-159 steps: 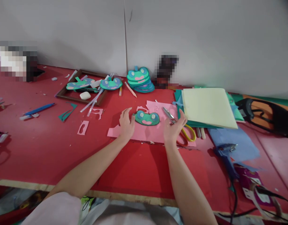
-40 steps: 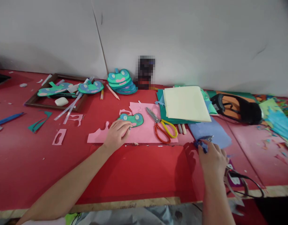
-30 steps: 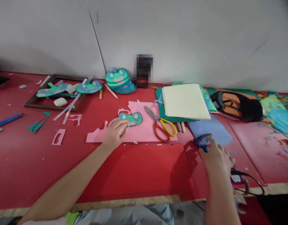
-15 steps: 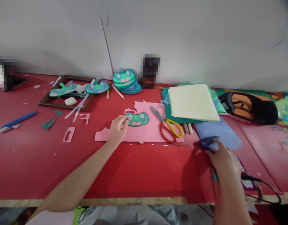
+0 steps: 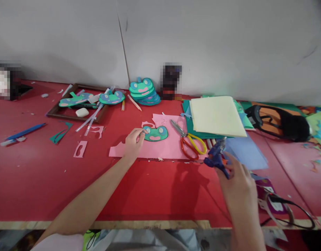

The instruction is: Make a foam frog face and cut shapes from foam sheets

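My right hand (image 5: 237, 174) is wrapped round a blue glue gun (image 5: 216, 158), raised above the table with its metal nozzle pointing up and away. My left hand (image 5: 133, 143) has its fingers pinched together at the left edge of a green frog-face cutout (image 5: 155, 134); a small dark bit shows at the fingertips, too small to name. The frog face, with blue eyes and pink lips, lies on a pink foam sheet (image 5: 168, 150). To its right lie scissors (image 5: 188, 139) with one red and one yellow handle, partly on the pink sheet.
Several frog cutouts are stacked (image 5: 143, 90) by the wall. A brown frame (image 5: 74, 118) holds an eraser (image 5: 82, 112) and more cutouts. A blue pen (image 5: 27, 131) lies left. Cream sheets (image 5: 215, 116) top a pile; a cable (image 5: 304, 212) loops at right.
My right hand has lifted the glue gun and brought it left, its nozzle turning upward. My left hand stays at the frog face. The view has shifted slightly.
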Available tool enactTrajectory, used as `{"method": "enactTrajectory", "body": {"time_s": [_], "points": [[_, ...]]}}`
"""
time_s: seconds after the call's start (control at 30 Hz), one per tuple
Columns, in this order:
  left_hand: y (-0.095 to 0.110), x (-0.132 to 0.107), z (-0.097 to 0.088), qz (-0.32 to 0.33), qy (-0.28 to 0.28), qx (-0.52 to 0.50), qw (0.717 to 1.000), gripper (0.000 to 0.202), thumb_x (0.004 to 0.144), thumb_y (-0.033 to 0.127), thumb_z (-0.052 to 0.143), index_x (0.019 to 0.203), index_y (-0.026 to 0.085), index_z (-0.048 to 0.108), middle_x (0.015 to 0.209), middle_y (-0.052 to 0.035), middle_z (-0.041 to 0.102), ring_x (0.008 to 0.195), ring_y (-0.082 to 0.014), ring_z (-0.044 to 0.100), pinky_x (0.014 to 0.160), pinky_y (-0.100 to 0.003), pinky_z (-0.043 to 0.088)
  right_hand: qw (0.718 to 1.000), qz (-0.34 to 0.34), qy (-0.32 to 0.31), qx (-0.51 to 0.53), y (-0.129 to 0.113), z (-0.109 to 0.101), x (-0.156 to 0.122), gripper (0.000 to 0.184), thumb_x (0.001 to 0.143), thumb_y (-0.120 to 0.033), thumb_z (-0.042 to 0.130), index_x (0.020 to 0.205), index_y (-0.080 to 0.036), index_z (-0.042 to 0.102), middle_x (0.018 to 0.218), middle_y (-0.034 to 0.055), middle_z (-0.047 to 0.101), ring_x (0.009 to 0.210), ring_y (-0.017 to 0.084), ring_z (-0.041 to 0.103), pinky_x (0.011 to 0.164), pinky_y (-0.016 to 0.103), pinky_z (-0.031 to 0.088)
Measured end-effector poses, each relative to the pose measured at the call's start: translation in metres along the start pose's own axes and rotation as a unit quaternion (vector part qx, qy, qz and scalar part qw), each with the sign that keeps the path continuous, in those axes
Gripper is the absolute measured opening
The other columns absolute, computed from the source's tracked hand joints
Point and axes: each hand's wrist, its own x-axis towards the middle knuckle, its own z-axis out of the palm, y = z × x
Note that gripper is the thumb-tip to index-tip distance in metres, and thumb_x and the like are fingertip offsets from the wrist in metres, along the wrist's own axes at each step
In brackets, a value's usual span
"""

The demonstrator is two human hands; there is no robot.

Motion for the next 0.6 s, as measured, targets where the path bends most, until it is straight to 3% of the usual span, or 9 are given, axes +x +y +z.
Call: {"method": "enactTrajectory", "body": {"time_s": [0.23,0.33,0.53,0.6], "points": [[0.001,0.001,0.0,0.005,0.005,0.006,1.0,0.02,0.085,0.021,0.044,0.081,0.019,0.063,0.087,-0.0026,0.065,0.086,-0.0155,0.061,0.08,-0.03,0.048,0.98,-0.184,-0.08,0.011,-0.055,0.03,-0.039,0.04,0.087,-0.022,0.045,0.126,-0.025,0.044,0.095,0.0087,0.061,0.083,0.026,0.056,0.071,0.039,0.041],[-0.002,0.001,0.001,0.009,0.009,0.006,1.0,0.02,0.085,0.022,0.044,0.08,0.02,0.064,0.087,-0.0023,0.066,0.085,-0.0157,0.062,0.08,-0.031,0.048,0.969,-0.22,-0.112,0.008,-0.069,0.043,-0.049,0.042,0.086,-0.02,0.048,0.127,-0.025,0.044,0.092,0.0082,0.061,0.081,0.026,0.055,0.071,0.041,0.042],[-0.004,0.0,0.002,0.016,0.002,0.005,1.0,0.02,0.086,0.022,0.044,0.082,0.02,0.063,0.088,-0.0021,0.065,0.086,-0.0154,0.062,0.08,-0.03,0.047,0.976,-0.196,-0.094,0.016,-0.066,0.055,-0.052,0.048,0.082,-0.028,0.056,0.128,-0.022,0.045,0.115,0.0136,0.054,0.103,0.032,0.051,0.082,0.048,0.044],[-0.004,0.001,0.002,0.013,0.004,0.007,1.0,0.02,0.087,0.022,0.044,0.082,0.02,0.063,0.087,-0.0023,0.065,0.085,-0.0152,0.061,0.079,-0.03,0.047,0.974,-0.196,-0.104,0.037,-0.06,0.057,-0.051,0.046,0.082,-0.031,0.056,0.126,-0.021,0.046,0.115,0.0134,0.055,0.104,0.032,0.051,0.084,0.048,0.045]]}}
